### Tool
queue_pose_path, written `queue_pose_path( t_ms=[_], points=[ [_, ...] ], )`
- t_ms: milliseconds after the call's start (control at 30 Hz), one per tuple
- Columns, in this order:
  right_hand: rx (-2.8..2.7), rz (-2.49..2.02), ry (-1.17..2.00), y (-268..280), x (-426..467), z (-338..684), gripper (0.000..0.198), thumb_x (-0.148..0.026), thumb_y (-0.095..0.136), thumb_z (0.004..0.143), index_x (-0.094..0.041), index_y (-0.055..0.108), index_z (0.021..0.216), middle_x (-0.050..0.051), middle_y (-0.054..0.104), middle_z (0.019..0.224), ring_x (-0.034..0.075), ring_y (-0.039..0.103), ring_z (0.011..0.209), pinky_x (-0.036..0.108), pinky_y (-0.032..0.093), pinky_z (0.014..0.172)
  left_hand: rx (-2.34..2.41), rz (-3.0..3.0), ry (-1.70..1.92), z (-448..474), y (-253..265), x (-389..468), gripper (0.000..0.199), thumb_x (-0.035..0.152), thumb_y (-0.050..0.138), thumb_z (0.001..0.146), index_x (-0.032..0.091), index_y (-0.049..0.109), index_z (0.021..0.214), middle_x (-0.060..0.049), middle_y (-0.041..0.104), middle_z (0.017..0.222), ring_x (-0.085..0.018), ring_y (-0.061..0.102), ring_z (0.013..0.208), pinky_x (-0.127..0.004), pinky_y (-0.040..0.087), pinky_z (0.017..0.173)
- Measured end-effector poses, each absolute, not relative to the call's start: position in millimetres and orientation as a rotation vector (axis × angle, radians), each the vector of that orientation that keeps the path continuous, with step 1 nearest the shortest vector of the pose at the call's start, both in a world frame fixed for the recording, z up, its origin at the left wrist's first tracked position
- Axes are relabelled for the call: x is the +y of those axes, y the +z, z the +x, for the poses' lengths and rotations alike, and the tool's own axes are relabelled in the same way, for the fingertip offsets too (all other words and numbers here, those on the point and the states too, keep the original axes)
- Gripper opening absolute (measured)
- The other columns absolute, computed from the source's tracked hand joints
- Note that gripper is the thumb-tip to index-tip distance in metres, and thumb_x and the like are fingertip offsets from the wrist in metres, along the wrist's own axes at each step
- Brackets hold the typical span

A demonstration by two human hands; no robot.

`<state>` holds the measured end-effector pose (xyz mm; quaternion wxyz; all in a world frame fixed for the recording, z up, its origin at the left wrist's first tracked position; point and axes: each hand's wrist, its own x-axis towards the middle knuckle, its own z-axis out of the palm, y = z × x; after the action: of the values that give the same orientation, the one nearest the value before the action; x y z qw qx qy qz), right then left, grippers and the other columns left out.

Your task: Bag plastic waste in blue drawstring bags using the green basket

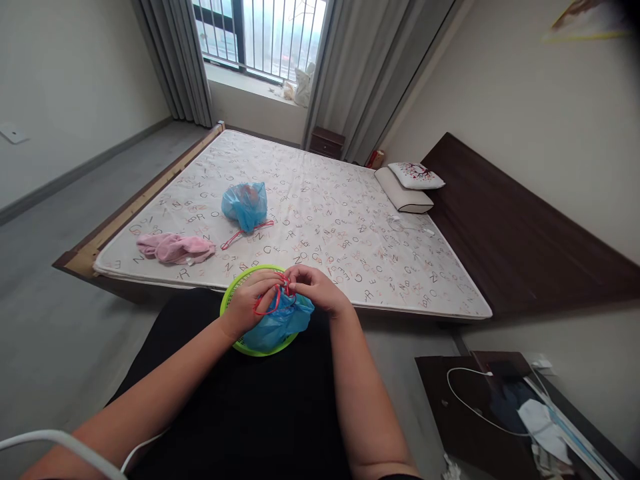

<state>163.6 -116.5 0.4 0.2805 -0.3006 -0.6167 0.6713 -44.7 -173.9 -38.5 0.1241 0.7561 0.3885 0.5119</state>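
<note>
Bedroom, pale walls, grey floor (85, 173), daylight through a barred window (265, 33) at the far end. Left hand (250, 300) back uppermost, fingers bent inward and pinched on a red drawstring (287, 287), one loop drooping below the knuckles. Right hand (317, 288) opposite, wrist turned inward, thumb and fingertips pressed together on the same cord. Both sets of fingertips nearly meeting; forearms converging from either side. Directly beneath, blue bag (277, 328) with gathered neck, crumpled side over the basket's right rim. Bag inside a green basket (229, 292), on a black-clothed lap. Near edge of the mattress (320, 200) just past the basket; contact between them hard to tell. Beyond it, pink cloth (175, 248) close to the left corner, then second blue bag (244, 203), own red cord trailing nearer. Broad lettered stretch from there rightward to pillow (400, 193) and headboard (530, 220). Floor running wide on the left; on the right, dark low table (435, 400) well apart from the elbow. White cable (55, 437) across the lower left, near the left forearm.
</note>
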Motion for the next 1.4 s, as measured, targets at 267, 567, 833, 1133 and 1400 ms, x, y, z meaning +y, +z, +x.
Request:
queue_pose_path(
  t_ms=[267, 567, 833, 1133, 1400],
  points=[
    [-1.567, -1.066, 1.816, -9, -117, 147, 0.039, -0.055, 0.073, 0.085, -0.024, 0.064, 0.108, -0.003, 0.065, 0.080, 0.012, 0.060, 0.053, 0.027, 0.051, 0.053, 1.130, 2.288, 1.457, -44, -46, -172, 0.020, 0.019, 0.057, 0.100, 0.023, 0.073, 0.112, -0.008, 0.076, 0.118, -0.023, 0.068, 0.118, -0.046, 0.056, 0.106],
    [-1.571, -1.248, 1.511, -16, -106, 158, 0.026, -0.044, 0.068, 0.085, -0.020, 0.065, 0.076, -0.002, 0.062, 0.067, 0.012, 0.058, 0.063, 0.026, 0.049, 0.063, 1.169, 2.136, 1.309, -51, -47, -175, 0.023, 0.026, 0.046, 0.106, 0.020, 0.067, 0.099, -0.010, 0.073, 0.128, -0.023, 0.066, 0.124, -0.043, 0.054, 0.107],
    [-1.535, -1.223, 1.635, -14, -109, 154, 0.035, -0.055, 0.070, 0.087, -0.022, 0.070, 0.099, 0.001, 0.069, 0.087, 0.015, 0.063, 0.074, 0.027, 0.052, 0.066, 1.127, 2.231, 1.247, -54, -52, -174, 0.022, 0.027, 0.046, 0.105, 0.020, 0.066, 0.099, -0.012, 0.071, 0.131, -0.024, 0.065, 0.125, -0.044, 0.054, 0.108],
    [-1.817, -1.172, 1.580, -12, -109, 155, 0.016, -0.036, 0.073, 0.084, -0.020, 0.075, 0.089, 0.003, 0.074, 0.086, 0.017, 0.065, 0.079, 0.029, 0.049, 0.072, 1.013, 2.450, 1.133, -51, -59, -173, 0.025, 0.016, 0.053, 0.100, 0.022, 0.069, 0.118, -0.011, 0.072, 0.127, -0.026, 0.062, 0.129, -0.048, 0.054, 0.110],
    [-1.966, -1.251, 1.644, -14, -104, 176, 0.014, -0.035, 0.074, 0.081, -0.021, 0.072, 0.080, -0.001, 0.068, 0.067, 0.014, 0.056, 0.060, 0.026, 0.040, 0.056, 0.930, 2.497, 1.072, -49, -61, -178, 0.029, 0.012, 0.051, 0.099, 0.021, 0.067, 0.122, -0.011, 0.072, 0.130, -0.025, 0.061, 0.133, -0.045, 0.053, 0.112]
  ],
)
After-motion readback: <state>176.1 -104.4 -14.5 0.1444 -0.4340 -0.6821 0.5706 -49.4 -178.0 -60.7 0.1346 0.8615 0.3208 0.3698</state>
